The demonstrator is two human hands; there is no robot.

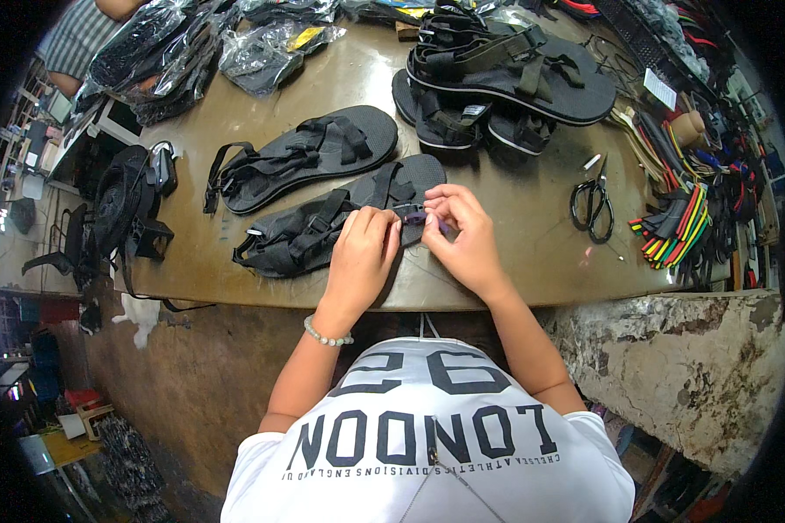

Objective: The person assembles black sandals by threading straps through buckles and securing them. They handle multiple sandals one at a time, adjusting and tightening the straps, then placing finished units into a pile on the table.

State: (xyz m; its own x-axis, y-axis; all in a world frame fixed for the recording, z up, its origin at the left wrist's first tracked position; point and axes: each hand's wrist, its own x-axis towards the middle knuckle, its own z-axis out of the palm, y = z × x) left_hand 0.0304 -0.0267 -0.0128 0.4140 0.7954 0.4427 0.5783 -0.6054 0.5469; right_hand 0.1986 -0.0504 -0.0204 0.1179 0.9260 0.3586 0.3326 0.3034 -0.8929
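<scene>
Two bare hands meet at the toe end of a black, flat-soled strap sandal (296, 234), which lies near the front edge of a glossy brown counter (523, 244). The right hand (452, 225) pinches a small purple strip (416, 217) between thumb and fingers beside the sandal's front strap. The left hand (371, 234), above a bracelet of pale round beads (329, 336), bends its fingers close together over the sandal's near side; whether they grip anything cannot be told, as the fingertips are hidden. A second black strap sandal (349, 139) lies just beyond the first, toe likewise to the right. Farther back, black sandals with pale-lined soles (532, 83) stand in a pile. To the right lie black-handled metal scissors (592, 207), near a fanned bundle of red, yellow, green and black straps (676, 231). Black goods in clear plastic bags (153, 57) crowd the far left, beside another person's checked sleeve (80, 39).
</scene>
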